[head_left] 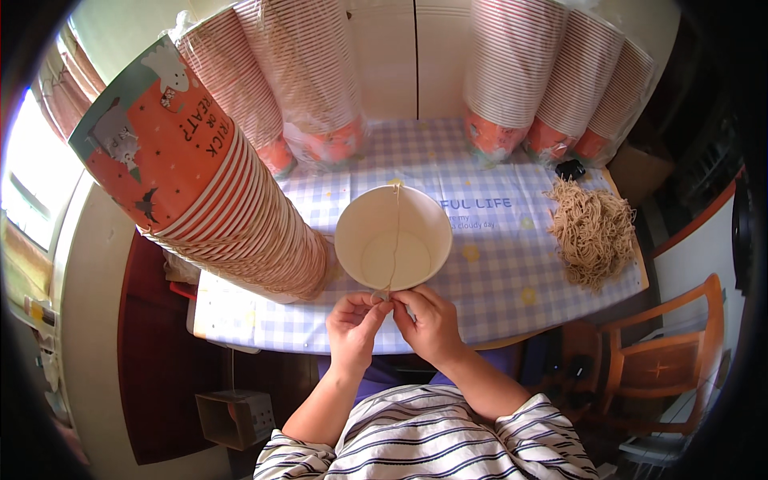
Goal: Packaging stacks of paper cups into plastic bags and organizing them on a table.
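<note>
A white-lined paper bucket [362,240] stands at the middle of the table with its open mouth up. One thin beige string [398,228] runs across the mouth, from the far rim to the near rim. At the near rim, my left hand [352,326] is closed, its thumb and fingertips pinching the string's end. My right hand [430,324] is closed on the same string just beside it, fingertips almost touching the left ones. How the string passes through the rim is too small to make out.
A tall leaning stack of orange printed buckets [188,148] rises at the left. Plastic-wrapped bucket stacks [300,72] [512,68] line the back. A heap of beige strings [592,232] lies right, near a small black object [570,169]. The table [496,288] wears a checked cloth; a wooden chair [664,360] stands right.
</note>
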